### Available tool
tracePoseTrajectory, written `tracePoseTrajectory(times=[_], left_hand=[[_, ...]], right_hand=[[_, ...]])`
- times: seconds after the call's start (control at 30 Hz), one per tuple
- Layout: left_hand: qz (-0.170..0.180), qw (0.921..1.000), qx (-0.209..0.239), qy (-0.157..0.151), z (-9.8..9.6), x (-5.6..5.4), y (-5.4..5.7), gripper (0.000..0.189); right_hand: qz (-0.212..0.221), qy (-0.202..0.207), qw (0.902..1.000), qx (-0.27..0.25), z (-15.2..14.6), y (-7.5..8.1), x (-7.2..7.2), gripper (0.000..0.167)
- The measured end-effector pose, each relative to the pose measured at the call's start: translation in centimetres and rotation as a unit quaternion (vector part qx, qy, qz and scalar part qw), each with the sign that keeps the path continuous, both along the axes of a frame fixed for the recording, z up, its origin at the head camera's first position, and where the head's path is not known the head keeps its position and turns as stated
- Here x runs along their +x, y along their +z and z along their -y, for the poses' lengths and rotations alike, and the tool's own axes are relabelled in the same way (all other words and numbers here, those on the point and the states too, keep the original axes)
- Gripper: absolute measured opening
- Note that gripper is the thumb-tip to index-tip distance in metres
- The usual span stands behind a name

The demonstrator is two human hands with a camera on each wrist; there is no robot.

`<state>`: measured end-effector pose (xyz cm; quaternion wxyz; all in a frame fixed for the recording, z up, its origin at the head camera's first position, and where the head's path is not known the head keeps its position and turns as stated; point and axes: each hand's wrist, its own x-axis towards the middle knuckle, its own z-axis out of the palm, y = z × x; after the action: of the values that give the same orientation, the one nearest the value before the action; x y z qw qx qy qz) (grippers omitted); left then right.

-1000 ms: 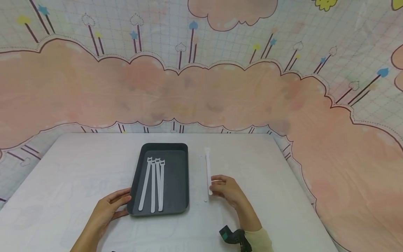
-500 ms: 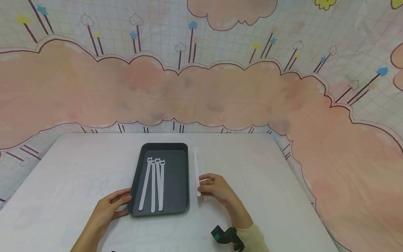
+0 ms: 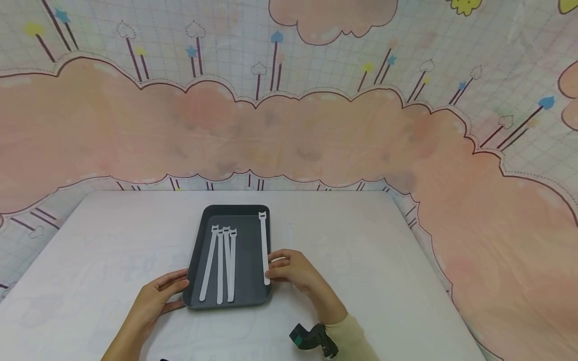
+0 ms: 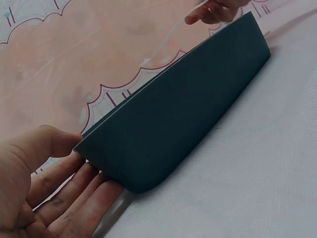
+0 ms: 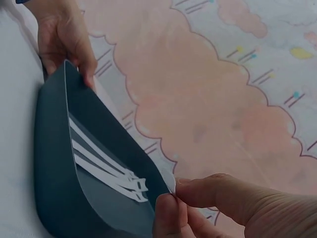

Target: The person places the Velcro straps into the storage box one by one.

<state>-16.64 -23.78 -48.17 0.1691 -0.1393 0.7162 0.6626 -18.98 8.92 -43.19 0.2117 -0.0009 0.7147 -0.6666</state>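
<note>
A dark grey tray point(image 3: 248, 260) stands on the table, with several white hook-and-loop cable ties point(image 3: 220, 271) lying side by side in its left half. At the tray's near left corner my left hand point(image 3: 151, 301) grips the rim, thumb on top and fingers against the outer wall. My right hand point(image 3: 298, 271) pinches one more cable tie point(image 3: 263, 240) near its plain lower end, holding it over the tray's right edge with the slotted head pointing away. In the right wrist view, thumb and forefinger point(image 5: 198, 192) meet at that tie's end.
White cloth covers the table point(image 3: 361, 240), and a faint pale outline point(image 3: 289, 229) shows on it just right of the tray. Behind hangs a patterned curtain point(image 3: 271, 135). A black wrist camera point(image 3: 313, 340) sits by the right sleeve.
My right hand has carried the cable tie leftward from the table to over the tray's right edge. My left hand and the tray have stayed in place.
</note>
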Motion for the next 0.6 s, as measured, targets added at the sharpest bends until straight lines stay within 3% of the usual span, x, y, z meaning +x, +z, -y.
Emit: tracePoseTrajectory(times=[0.6], left_hand=[[0.0,1.0,0.0,-0.001,0.0,0.0,-0.1,0.062]], right_hand=[[0.014,0.003,0.9999,0.007,3.5,-0.3,-0.5,0.036]])
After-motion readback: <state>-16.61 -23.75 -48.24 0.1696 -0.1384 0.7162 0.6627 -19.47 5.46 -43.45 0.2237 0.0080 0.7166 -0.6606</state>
